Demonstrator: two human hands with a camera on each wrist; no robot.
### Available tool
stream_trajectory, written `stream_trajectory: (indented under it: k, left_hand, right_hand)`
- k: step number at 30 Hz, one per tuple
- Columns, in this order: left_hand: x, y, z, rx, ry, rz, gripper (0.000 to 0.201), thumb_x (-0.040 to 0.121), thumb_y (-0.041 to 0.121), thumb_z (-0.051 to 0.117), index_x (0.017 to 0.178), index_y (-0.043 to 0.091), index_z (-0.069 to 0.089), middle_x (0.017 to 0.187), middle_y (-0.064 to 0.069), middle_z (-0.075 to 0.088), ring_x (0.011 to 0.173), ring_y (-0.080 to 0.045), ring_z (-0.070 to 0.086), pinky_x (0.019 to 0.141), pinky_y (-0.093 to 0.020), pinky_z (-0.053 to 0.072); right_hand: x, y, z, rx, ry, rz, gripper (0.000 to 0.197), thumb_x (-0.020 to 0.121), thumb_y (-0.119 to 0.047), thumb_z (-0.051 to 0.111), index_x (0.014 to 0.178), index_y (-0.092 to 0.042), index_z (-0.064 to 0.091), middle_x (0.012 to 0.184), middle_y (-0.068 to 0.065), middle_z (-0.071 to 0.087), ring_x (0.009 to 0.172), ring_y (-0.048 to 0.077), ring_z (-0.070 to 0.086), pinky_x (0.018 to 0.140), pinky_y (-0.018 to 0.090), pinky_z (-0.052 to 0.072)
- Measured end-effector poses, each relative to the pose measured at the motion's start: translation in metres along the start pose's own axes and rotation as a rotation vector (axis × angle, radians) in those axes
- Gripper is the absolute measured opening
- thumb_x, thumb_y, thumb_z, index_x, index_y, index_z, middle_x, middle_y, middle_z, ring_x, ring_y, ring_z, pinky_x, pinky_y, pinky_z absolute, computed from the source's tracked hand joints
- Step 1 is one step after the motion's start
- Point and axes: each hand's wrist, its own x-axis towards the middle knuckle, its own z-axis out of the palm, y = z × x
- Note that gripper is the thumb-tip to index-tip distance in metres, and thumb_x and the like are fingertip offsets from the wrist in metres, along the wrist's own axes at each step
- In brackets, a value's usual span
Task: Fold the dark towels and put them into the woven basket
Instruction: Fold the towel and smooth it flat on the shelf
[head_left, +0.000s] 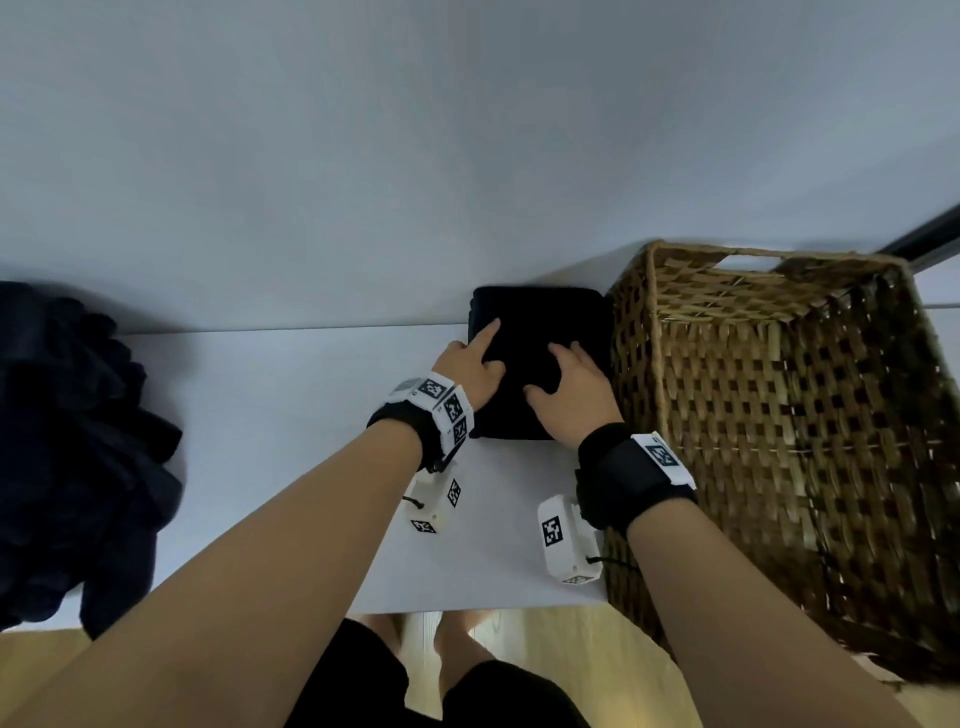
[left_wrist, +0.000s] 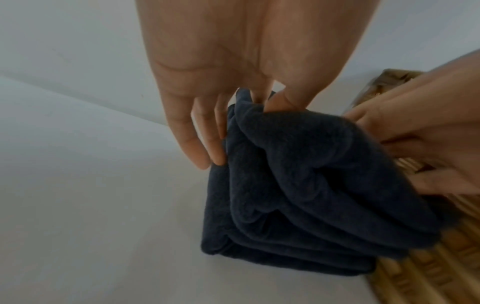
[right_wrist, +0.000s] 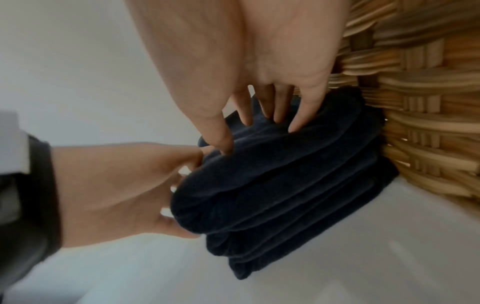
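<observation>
**Both hands on the folded towel beside the basket**

The white tabletop (head_left: 291, 467) fills most of what I see from the head view, running back to a pale wall. On its right end stands the woven basket (head_left: 779, 415), tall and square, with a handle slot cut in its far wall; I can see its open-weave inner walls, but I cannot make out the bottom. At the left edge of the tabletop lies a heap of unfolded dark towels (head_left: 78, 457), crumpled and well apart from the basket.

Between them, touching the basket's left wall, sits the folded dark towel (head_left: 540, 364), a thick square bundle of several layers resting on the tabletop. In the wrist views its stacked folds show along the near edge, and the top layer bulges upward.

My left hand (head_left: 470, 366) is at the towel's left side: the forefinger lies stretched out over the top, while in the left wrist view the thumb and other fingers (left_wrist: 262, 93) pinch the upper layer. My right hand (head_left: 571, 395) lies on top nearer the basket, its curled fingers (right_wrist: 306, 115) dug into the cloth and the thumb pressing the near fold, gripping it.
</observation>
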Motion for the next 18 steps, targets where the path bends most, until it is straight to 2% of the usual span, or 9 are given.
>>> stream_trajectory:
  k: [2, 3, 5, 6, 9, 13, 16, 18]
  left_hand:
    - [-0.006, -0.003, -0.009, -0.039, -0.044, 0.010, 0.058, 0.100, 0.025, 0.041, 0.153, 0.035, 0.020, 0.124, -0.020, 0.054, 0.101, -0.031, 0.060, 0.083, -0.023, 0.042]
    - [-0.012, -0.006, -0.017, -0.061, -0.041, 0.003, 0.056, 0.100, 0.025, 0.042, 0.152, 0.033, 0.024, 0.130, -0.017, 0.052, 0.106, -0.031, 0.059, 0.089, -0.025, 0.043]
    - [-0.030, -0.018, -0.036, -0.098, -0.007, -0.031, 0.049, 0.099, 0.026, 0.044, 0.147, 0.028, 0.037, 0.141, -0.011, 0.045, 0.113, -0.031, 0.059, 0.101, -0.033, 0.043]
    - [-0.042, -0.027, -0.047, -0.112, 0.012, -0.051, 0.044, 0.099, 0.025, 0.046, 0.143, 0.026, 0.044, 0.142, -0.008, 0.044, 0.111, -0.029, 0.060, 0.103, -0.036, 0.043]
    - [-0.084, -0.075, -0.085, -0.119, 0.089, -0.083, 0.033, 0.097, 0.022, 0.050, 0.129, 0.023, 0.056, 0.135, -0.004, 0.048, 0.095, -0.017, 0.062, 0.093, -0.027, 0.045]
    - [-0.142, -0.160, -0.153, -0.098, 0.328, -0.177, 0.027, 0.090, 0.011, 0.057, 0.115, 0.020, 0.064, 0.125, -0.002, 0.053, 0.088, -0.009, 0.058, 0.076, -0.013, 0.037]
    - [-0.178, -0.225, -0.208, -0.091, 0.534, -0.284, 0.025, 0.087, 0.007, 0.061, 0.110, 0.016, 0.066, 0.116, -0.007, 0.058, 0.081, -0.011, 0.057, 0.082, -0.017, 0.039]
    - [-0.195, -0.266, -0.237, -0.092, 0.656, -0.347, 0.021, 0.087, 0.009, 0.065, 0.108, 0.014, 0.064, 0.108, -0.008, 0.061, 0.079, -0.014, 0.057, 0.081, -0.021, 0.041]
  right_hand:
    - [-0.008, -0.003, -0.002, 0.008, 0.038, -0.024, 0.061, 0.094, -0.022, 0.060, 0.149, -0.011, 0.037, 0.159, 0.016, 0.023, 0.146, 0.030, 0.024, 0.116, 0.030, 0.022]
    - [-0.013, -0.006, -0.002, -0.002, 0.057, -0.041, 0.057, 0.094, -0.020, 0.060, 0.147, -0.011, 0.040, 0.158, 0.016, 0.027, 0.144, 0.030, 0.027, 0.115, 0.030, 0.023]
    - [-0.023, -0.017, 0.001, -0.016, 0.081, -0.084, 0.047, 0.094, -0.018, 0.059, 0.139, -0.009, 0.050, 0.151, 0.015, 0.038, 0.138, 0.029, 0.036, 0.112, 0.029, 0.030]
    - [-0.028, -0.026, 0.005, -0.009, 0.086, -0.107, 0.041, 0.094, -0.017, 0.059, 0.133, -0.009, 0.054, 0.144, 0.013, 0.044, 0.133, 0.027, 0.042, 0.110, 0.029, 0.033]
    - [-0.043, -0.063, 0.030, 0.037, 0.061, -0.179, 0.028, 0.092, -0.014, 0.058, 0.119, -0.009, 0.063, 0.127, 0.009, 0.055, 0.118, 0.023, 0.052, 0.103, 0.026, 0.038]
    - [-0.061, -0.134, 0.085, 0.072, -0.081, -0.274, 0.021, 0.092, -0.018, 0.057, 0.113, -0.016, 0.064, 0.118, 0.002, 0.056, 0.110, 0.017, 0.054, 0.087, 0.019, 0.034]
    - [-0.072, -0.185, 0.128, 0.072, -0.188, -0.354, 0.020, 0.093, -0.019, 0.057, 0.111, -0.017, 0.065, 0.118, 0.002, 0.057, 0.106, 0.014, 0.053, 0.082, 0.016, 0.031]
    - [-0.081, -0.215, 0.151, 0.061, -0.236, -0.394, 0.019, 0.093, -0.019, 0.057, 0.110, -0.018, 0.065, 0.116, 0.001, 0.057, 0.099, 0.010, 0.050, 0.080, 0.015, 0.030]
